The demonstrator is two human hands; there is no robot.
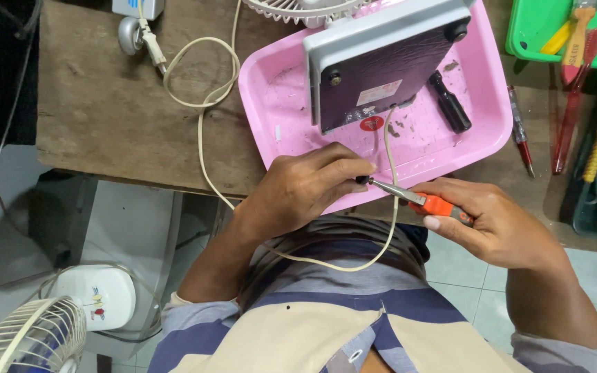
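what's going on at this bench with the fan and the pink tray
A person sits at a wooden table, working over a pink tray. The right hand holds orange-handled pliers, whose tip meets a small dark part pinched in the left hand. On the tray lies an upturned fan base with its cream power cord trailing off, and a black screwdriver handle. A second fan stands on the floor.

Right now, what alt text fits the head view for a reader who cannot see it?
The right hand holds an orange-handled tool, its tip meeting a small part pinched by the left hand, over a pink tray holding an upturned fan base.
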